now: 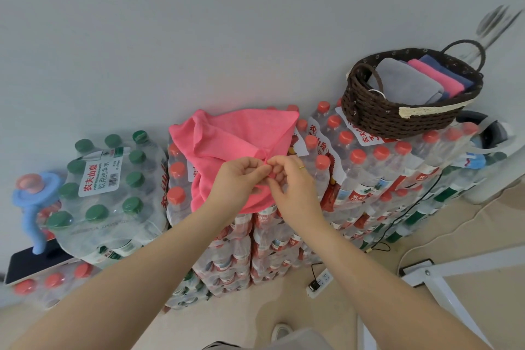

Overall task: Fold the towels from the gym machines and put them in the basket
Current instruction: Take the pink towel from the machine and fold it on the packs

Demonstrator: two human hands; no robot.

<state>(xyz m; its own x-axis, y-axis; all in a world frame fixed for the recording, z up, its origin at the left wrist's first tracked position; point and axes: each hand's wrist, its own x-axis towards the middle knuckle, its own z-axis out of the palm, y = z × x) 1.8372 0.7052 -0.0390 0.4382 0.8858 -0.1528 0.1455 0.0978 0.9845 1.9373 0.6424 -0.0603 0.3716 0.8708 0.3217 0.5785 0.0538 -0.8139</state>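
A pink towel [227, 145] lies spread and rumpled on top of the red-capped bottle packs [369, 167] in the middle of the scene, its near edge hanging over the front of the stack. Both hands meet at the towel's near right part. The left hand [238, 179] has its fingers curled and pinches a gathered bit of the cloth between thumb and fingers. The right hand [289, 179], with a thin ring on one finger, pinches the same bunched point from the right, its fingertips touching those of the left hand.

To the far right, a dark woven basket [397, 119] with loop handles stands on the same stack of bottle packs, well apart from the hands. Inside it lie folded towels side by side: a grey one [403, 79] on the left, a pink one [437, 77] next to it, and a blue one [446, 65] on the far side.

Left of the pink towel sits a pack of green-capped bottles [113, 179], and further left a blue hand pump [32, 202] with a pink top. On the floor near the right lie a white power strip [319, 283] and cables, beside a white metal frame [443, 287].
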